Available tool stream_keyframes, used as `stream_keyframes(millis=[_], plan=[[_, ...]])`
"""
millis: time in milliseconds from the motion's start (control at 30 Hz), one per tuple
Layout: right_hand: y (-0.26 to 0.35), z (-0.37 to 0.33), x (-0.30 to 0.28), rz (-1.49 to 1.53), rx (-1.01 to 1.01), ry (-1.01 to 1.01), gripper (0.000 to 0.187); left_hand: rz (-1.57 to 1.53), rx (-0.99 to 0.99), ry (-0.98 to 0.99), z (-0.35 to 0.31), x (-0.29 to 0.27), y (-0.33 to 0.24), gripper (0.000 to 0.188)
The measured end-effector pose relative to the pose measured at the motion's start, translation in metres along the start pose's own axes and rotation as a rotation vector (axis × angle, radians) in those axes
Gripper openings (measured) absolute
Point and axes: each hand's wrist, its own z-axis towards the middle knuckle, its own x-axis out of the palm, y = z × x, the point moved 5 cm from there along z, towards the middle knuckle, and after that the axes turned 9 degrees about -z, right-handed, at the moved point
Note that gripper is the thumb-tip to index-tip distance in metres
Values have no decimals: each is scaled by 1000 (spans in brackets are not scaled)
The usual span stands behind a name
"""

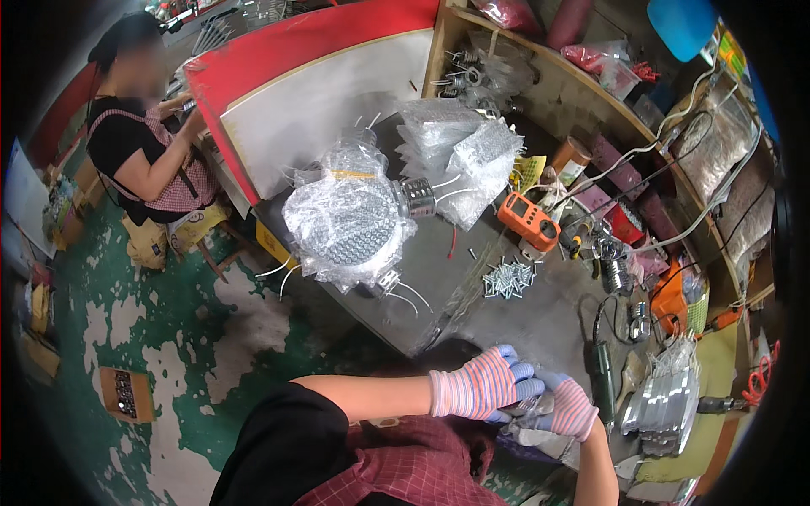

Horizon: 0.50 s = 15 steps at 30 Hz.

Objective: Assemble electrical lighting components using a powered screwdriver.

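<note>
1. Where the green floor (181, 371) shows its pale, worn patches, the dark bench (548, 316) stands to the right of it, in front of the person.
2. Shelf (561, 67): wooden, along the bench's far right side, filled with bags and red packs.
3. Panel (325, 93): white with a red upper part, upright behind the bench's far left edge.
4. Co-worker (148, 152): at the far left, beyond the panel, both arms bent forward.
5. Bundle (346, 221): round, mesh-faced, in clear wrap with white wires protruding; lies on the left part of the bench.
6. Bubble wrap (485, 160): stacked just beside the bundle, to its upper right.
7. Strips (662, 401): silver, stacked at the bench's right end.
8. Left hand (485, 385): in a striped glove, fingers bent and closed on the grey piece (529, 406), which is located between the hands at the near bench edge.
9. Right hand (571, 409): in a matching glove, thumb and fingers gripping the same piece from the right; its exact form is obscured.
10. Meter (529, 222): orange, between bubble wrap and screws.
11. Screws (509, 279): small, silver, in a loose heap on the bench.
</note>
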Motion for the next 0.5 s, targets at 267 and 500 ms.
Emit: stream_keyframes(millis=[267,500], plan=[[7,-12,-20,897,99,-586,86,-144,51,-972,-66,-105,-22,52],[82,45,-23,1113,93,-751,62,-1287,-168,-997,-111,-36,-15,80]])
